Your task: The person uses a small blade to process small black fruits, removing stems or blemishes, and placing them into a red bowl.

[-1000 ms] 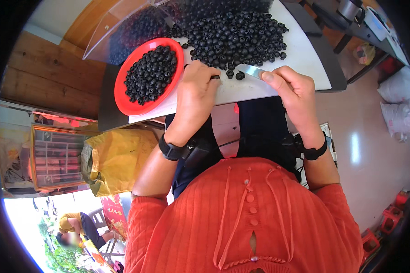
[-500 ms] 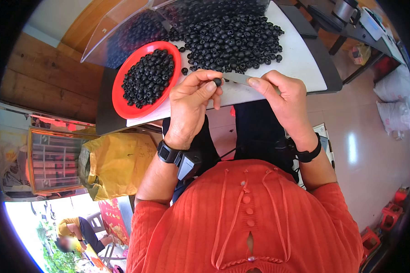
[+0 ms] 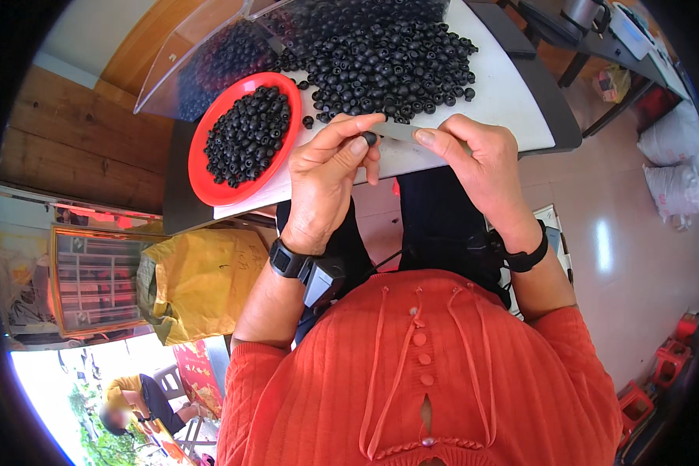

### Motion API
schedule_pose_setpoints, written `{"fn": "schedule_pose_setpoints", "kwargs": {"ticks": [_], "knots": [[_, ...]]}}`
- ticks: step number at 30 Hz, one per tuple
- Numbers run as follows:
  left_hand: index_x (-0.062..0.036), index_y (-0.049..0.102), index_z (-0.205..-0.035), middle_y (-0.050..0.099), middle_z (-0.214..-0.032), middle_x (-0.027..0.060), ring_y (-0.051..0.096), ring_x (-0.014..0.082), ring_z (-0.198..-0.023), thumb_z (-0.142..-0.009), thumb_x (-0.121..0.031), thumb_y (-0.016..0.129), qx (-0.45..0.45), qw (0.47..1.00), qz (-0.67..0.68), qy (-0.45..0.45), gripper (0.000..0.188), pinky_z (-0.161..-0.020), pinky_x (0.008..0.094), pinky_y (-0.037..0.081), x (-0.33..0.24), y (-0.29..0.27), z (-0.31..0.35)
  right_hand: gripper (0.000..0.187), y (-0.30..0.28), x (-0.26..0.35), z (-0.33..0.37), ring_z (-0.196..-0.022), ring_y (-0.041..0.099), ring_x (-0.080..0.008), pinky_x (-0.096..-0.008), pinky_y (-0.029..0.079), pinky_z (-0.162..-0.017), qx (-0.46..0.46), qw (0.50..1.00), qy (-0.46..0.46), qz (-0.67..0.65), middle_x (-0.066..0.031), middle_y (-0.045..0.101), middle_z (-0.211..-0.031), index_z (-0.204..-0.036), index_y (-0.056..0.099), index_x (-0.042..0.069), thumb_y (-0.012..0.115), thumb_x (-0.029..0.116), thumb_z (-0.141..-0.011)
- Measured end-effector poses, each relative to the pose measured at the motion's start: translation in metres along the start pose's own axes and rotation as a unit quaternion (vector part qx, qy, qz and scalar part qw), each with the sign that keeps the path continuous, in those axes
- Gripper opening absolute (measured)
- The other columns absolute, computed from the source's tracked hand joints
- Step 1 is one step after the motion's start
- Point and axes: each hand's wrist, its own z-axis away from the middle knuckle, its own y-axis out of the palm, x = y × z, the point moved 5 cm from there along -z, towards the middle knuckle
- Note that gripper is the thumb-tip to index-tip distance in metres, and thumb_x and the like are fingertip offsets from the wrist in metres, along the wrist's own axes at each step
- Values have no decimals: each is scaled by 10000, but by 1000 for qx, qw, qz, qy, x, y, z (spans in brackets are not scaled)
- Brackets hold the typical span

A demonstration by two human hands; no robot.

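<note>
Between the fingertips of my left hand (image 3: 332,167) is one small black bead (image 3: 369,138), pinched in front of the table's near edge. A flat grey blade (image 3: 397,131) is gripped between thumb and fingers of my right hand (image 3: 474,159), its far end beside the bead and under my left forefinger. I cannot tell if the blade's edge touches the bead. Left of my left hand, a red plate (image 3: 197,167) holds a heap of similar beads (image 3: 246,138). Beyond both hands lies a larger pile of loose black beads (image 3: 388,70), many showing holes.
The beads lie on a white board (image 3: 512,116) on a dark table. A clear plastic panel (image 3: 163,74) stands at the far left. Below the table's left side is a yellow bag (image 3: 206,283). Another person (image 3: 140,400) sits at lower left. White sacks (image 3: 670,190) rest at right.
The table, plate and bead pile have shifted slightly left in the picture. My hands keep nearly the same pose on the bead and the blade.
</note>
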Motion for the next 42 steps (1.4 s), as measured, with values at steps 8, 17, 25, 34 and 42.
{"fn": "schedule_pose_setpoints", "kwargs": {"ticks": [8, 17, 25, 34, 42], "knots": [[66, 656, -1269, 600, -1025, 95, 600, 185, -778, -1011, -9, 552, 8, 1000, -9, 9, 288, -636, 285, 487, -3, 0, -2, 450, 1, -1, -1, -457, 494, -242, -378, 369, -475, 13, 1000, -2, 20, -88, 530, -527, -691, 637, 51, 710, 427, -926], [66, 664, -1243, 612, -1047, 100, 606, 189, -787, -1012, -7, 549, 2, 1000, 1, 7, 268, -642, 292, 496, -1, -1, 0, 463, 1, -1, -1, -447, 490, -241, -376, 367, -465, 15, 999, -23, 32, -88, 530, -525, -672, 622, 56, 706, 427, -937], [64, 670, -1217, 645, -1065, 118, 618, 200, -810, -1011, -2, 542, -24, 999, 33, 5, 251, -640, 312, 514, 3, 0, 1, 412, 4, 5, 1, -461, 542, -267, -382, 396, -458, -11, 994, -78, 71, -92, 561, -556, -687, 598, 61, 729, 368, -929], [49, 681, -1200, 660, -919, 118, 611, 176, -685, -994, 1, 570, -93, 989, -93, 67, 238, -640, 294, 515, -30, -17, 9, 227, -8, -15, 8, -580, 426, -36, -244, 321, -524, 9, 982, 43, -183, 50, 506, -611, -858, 748, -1, 711, 199, -960], [-34, 753, -1105, 684, -909, 44, 609, 116, -737, -910, -14, 689, -269, 839, -459, 116, 207, -636, 250, 500, -110, -99, 1, 330, -11, -25, 9, -643, 463, -50, -227, 363, -600, 11, 964, 56, -259, -2, 648, -776, -899, 720, -19, 651, 284, -1010]]}}
